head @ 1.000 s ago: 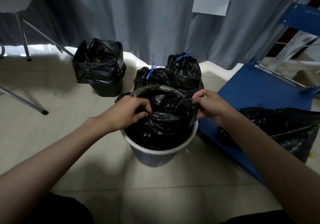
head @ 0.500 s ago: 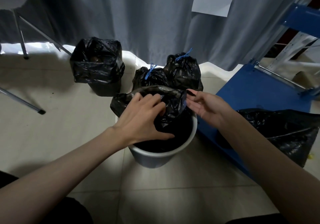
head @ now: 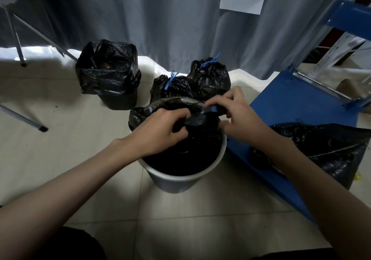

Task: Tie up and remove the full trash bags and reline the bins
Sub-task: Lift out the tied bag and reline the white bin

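black liner [head: 180, 151] gripped by both hands [head: 198, 127]

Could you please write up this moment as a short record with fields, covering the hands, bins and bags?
left hand: grips the black liner over the white bin
right hand: pinches the same liner's edge
liner state: partly over the far rim, near rim bare
second bin: lined, open, behind left
tied bags: two, blue ties, on the floor behind the white bin
spare bag: flat on the blue board, right
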{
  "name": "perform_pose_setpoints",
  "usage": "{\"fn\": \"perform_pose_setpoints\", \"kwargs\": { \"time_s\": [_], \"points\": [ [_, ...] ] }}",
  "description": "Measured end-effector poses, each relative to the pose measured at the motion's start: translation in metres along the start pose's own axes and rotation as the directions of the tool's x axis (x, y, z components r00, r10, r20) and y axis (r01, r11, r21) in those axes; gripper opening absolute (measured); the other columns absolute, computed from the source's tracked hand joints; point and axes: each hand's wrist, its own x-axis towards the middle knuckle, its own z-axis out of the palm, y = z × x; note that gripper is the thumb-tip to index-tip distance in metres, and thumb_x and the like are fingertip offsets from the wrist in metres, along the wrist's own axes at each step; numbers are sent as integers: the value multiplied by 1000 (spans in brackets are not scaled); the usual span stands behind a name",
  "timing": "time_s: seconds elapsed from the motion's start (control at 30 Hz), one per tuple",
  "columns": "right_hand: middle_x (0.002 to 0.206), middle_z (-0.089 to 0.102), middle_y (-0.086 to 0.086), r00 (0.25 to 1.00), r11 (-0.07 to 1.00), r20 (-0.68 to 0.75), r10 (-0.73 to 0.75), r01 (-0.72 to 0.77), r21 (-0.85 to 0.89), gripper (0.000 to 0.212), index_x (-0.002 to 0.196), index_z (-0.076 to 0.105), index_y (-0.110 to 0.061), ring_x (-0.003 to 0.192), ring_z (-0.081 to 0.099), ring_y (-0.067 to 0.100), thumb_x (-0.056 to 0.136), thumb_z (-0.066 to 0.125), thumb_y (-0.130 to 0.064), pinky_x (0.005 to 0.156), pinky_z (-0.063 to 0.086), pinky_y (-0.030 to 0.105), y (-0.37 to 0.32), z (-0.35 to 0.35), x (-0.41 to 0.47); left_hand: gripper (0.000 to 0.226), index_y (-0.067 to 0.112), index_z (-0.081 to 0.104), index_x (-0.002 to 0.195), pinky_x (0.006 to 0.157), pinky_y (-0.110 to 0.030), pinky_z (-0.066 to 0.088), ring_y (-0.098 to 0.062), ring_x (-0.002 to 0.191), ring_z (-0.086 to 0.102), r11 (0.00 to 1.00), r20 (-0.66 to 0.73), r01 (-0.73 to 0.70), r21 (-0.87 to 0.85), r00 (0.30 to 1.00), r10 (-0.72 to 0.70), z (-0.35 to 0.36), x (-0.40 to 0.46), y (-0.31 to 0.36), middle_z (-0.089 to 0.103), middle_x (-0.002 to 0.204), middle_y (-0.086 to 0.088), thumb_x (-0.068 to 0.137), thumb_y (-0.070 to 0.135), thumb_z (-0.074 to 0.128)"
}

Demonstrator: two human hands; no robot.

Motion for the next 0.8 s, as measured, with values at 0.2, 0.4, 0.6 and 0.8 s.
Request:
{"fn": "perform_pose_setpoints", "kwargs": {
  "time_s": [0.2,0.4,0.6,0.8],
  "points": [
    [106,41,0,960,975,280,17,47,-218,18,89,65,-19,94,47,16,77,77,-26,83,50,41,-4,-9,-17,7,29,50,85,61,-38,49,-11,61,53,993,190,-47,111,982,25,-2,-16,9,53,64,9,81,33,54],
    [107,58,3,880,944,411,240,-112,-311,20,102,70,-15,94,60,21,84,73,-24,85,54,40,11,0,-40,34,35,52,99,69,-30,46,-6,77,55,961,421,-102,257,907,-16,13,-41,20,62,88,13,76,59,63],
    [113,66,10,836,935,443,325,-214,-283,31,118,67,-9,102,62,25,88,69,-15,92,52,37,15,6,-39,42,29,58,118,80,-31,46,-12,103,58,949,419,-96,299,907,-41,23,-43,18,60,113,13,80,45,67],
    [128,61,12,745,919,553,373,-214,-331,35,132,59,-11,115,57,28,100,50,-21,100,46,36,20,12,-38,33,28,57,114,70,-24,27,-18,99,58,946,280,-70,317,960,-23,34,-39,23,58,107,11,83,38,66]
  ]
}}
